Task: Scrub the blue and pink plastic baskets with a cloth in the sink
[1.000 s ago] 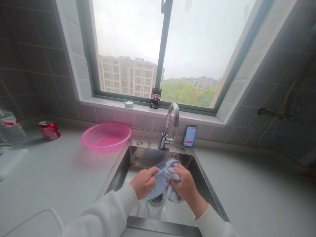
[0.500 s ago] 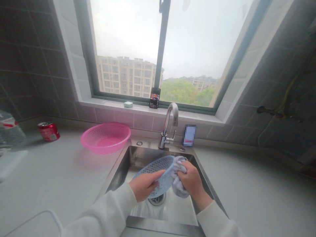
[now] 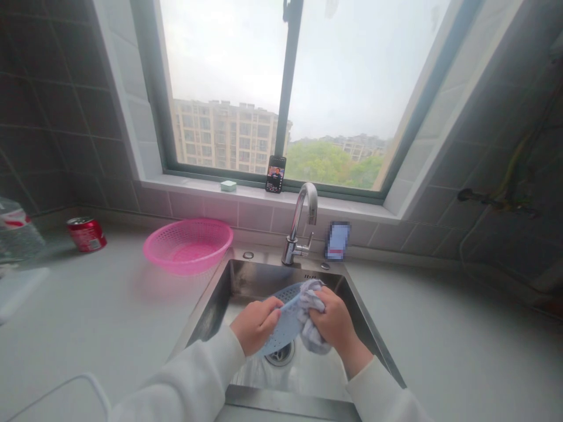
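Above the sink, my left hand [image 3: 255,325] grips the near rim of a light blue plastic basket [image 3: 285,328] with a perforated wall. The basket is tilted, and my left hand hides part of its left side. My right hand [image 3: 336,322] is closed on a crumpled pale grey-violet cloth [image 3: 311,316], which presses against the basket's right rim. Under the basket the steel sink [image 3: 314,372] shows its drain [image 3: 280,354], partly covered by the basket.
A chrome faucet [image 3: 303,217] rises behind the sink. On the left counter stand a pink basket [image 3: 189,246], a red can [image 3: 87,234] and a clear bottle [image 3: 17,228]. One phone [image 3: 275,174] leans on the window; another phone [image 3: 338,240] stands right of the faucet.
The blue basket has turned and tilted, showing less of its inside. My left fingers now wrap over its rim, and my right hand with the cloth has shifted slightly left.
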`<state>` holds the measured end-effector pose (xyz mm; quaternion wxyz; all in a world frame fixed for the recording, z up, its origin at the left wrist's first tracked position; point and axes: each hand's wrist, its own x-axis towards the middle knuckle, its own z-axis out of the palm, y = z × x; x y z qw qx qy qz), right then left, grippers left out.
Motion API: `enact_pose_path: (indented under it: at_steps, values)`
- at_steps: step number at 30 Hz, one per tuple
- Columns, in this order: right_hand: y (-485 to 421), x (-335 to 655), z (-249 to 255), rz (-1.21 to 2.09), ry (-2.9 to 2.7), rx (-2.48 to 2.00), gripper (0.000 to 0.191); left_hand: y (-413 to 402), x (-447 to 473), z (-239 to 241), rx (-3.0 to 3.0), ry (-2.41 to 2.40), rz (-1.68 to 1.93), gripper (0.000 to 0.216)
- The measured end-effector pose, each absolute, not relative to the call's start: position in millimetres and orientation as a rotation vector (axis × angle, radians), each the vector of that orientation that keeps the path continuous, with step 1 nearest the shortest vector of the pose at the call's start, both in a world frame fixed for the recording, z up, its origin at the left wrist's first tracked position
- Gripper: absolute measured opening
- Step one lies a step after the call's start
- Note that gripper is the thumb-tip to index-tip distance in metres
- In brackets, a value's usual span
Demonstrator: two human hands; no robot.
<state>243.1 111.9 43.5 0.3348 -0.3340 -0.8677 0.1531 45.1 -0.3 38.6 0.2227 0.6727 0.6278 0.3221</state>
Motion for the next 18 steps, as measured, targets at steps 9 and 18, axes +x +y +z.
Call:
enact_pose_path:
  at_steps: [9, 18]
  values:
    - [80.0, 228.4, 43.3, 0.577, -2.386, -0.606, 0.014, 0.0, 44.9, 37.5, 1.839, 1.696, 0.935, 0.037]
    - [113.8, 244.3, 42.0, 0.439, -2.230, -0.886, 0.014, -1.1, 48.3, 36.1, 1.824, 1.629, 0.952, 0.044]
